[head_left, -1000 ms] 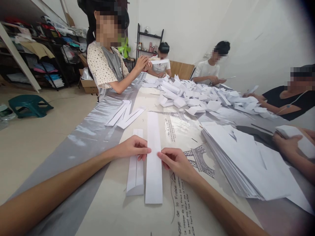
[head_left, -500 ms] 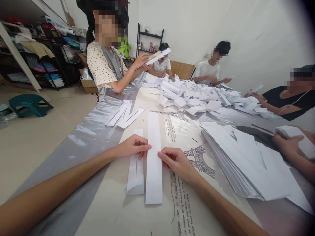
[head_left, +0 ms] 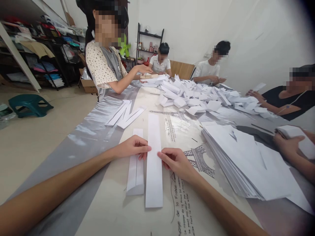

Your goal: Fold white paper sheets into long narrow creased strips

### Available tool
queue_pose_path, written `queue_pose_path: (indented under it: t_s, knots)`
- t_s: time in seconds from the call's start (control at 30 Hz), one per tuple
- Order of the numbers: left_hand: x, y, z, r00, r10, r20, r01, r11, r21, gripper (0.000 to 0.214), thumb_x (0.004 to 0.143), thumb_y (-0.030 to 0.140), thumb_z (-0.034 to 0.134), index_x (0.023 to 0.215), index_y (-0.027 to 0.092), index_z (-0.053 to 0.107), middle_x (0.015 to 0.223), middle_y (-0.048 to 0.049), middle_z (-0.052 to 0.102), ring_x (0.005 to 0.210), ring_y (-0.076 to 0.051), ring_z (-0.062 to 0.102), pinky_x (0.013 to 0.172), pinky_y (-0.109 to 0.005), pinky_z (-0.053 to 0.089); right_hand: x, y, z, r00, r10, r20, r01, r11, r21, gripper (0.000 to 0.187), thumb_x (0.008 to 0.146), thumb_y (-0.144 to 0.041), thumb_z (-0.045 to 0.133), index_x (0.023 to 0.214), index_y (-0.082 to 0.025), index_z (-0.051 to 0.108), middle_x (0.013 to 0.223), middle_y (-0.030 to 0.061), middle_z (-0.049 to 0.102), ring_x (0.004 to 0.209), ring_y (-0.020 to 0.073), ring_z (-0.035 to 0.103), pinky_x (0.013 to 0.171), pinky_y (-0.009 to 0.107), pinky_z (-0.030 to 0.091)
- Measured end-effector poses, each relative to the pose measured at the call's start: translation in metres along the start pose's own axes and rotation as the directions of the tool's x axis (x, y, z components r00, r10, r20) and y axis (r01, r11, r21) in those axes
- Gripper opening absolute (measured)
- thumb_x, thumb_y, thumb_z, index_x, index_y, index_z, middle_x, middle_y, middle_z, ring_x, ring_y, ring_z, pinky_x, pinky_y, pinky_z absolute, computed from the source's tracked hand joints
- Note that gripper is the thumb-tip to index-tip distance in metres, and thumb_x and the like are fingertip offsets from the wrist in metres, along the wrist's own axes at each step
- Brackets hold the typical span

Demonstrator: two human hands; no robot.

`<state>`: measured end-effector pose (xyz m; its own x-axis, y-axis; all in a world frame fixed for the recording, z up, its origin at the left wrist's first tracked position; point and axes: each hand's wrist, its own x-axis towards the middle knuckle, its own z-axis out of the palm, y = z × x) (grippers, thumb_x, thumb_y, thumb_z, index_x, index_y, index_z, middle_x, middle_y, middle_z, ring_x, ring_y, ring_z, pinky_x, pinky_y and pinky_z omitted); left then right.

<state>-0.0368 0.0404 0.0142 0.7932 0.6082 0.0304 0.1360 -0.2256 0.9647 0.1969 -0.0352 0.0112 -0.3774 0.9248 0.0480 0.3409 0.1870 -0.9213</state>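
A long white folded paper strip point(head_left: 154, 177) points away from me above the printed tablecloth. My left hand point(head_left: 134, 147) pinches its left edge between thumb and fingers. On the opposite edge my right hand point(head_left: 173, 160) grips the same strip, thumb on top and fingers curled beneath. Just left of it lies a second folded paper point(head_left: 135, 178) with a lengthwise line down its middle, partly covered by my left hand. Farther off to the left, several folded strips point(head_left: 123, 113) lie in a zigzag on the cloth.
A stack of white paper sheets point(head_left: 241, 160) fans out at the right. Beyond it spreads a heap of folded papers point(head_left: 194, 93). Co-workers sit or stand around the table, one hand point(head_left: 289, 144) at the far right holding folded paper. A green stool point(head_left: 31, 103) stands on the floor.
The strip in my hands has shifted slightly toward me. Across the table at the left, the standing person's hands have lowered a paper onto the papers there.
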Motion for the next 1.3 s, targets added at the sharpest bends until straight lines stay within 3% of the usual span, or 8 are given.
queue_pose_path:
  t_s: [0.33,0.77,1.3]
  knots:
    - [0.0028,0.0018,0.0035,0.995,0.009,-0.097,-0.006,1.0,0.029,0.045,0.1,0.042,0.056,0.066,0.013,0.067,0.059,-0.0006,0.064,0.051,-0.009,0.054,0.053,-0.02,0.041,-0.0005,-0.0022,0.0008,1.0,0.007,-0.003,-0.007,1.0,-0.018,0.047,0.1,-0.043,0.053,0.06,-0.02,0.047,0.055,-0.0043,0.046,0.052,0.0111,0.039,0.054,0.028,0.031]
    - [0.0005,0.0039,0.0011,1.0,0.006,-0.025,-0.005,0.999,0.044,0.045,0.099,0.041,0.057,0.066,0.013,0.068,0.062,-0.0025,0.067,0.053,-0.009,0.054,0.055,-0.02,0.041,0.0,0.0003,0.0014,1.0,0.015,-0.016,-0.016,0.999,-0.028,0.048,0.101,-0.043,0.052,0.059,-0.02,0.046,0.054,-0.0044,0.046,0.051,0.0112,0.039,0.054,0.028,0.032]
    - [0.0009,0.0026,-0.0006,0.998,0.003,-0.055,-0.002,1.0,0.017,0.042,0.096,0.043,0.061,0.068,0.013,0.068,0.063,-0.0026,0.067,0.053,-0.009,0.053,0.054,-0.02,0.041,-0.0004,-0.0029,0.0005,1.0,0.009,-0.002,-0.009,0.999,-0.032,0.049,0.1,-0.046,0.053,0.058,-0.02,0.045,0.055,-0.0042,0.045,0.051,0.0114,0.038,0.054,0.029,0.031]
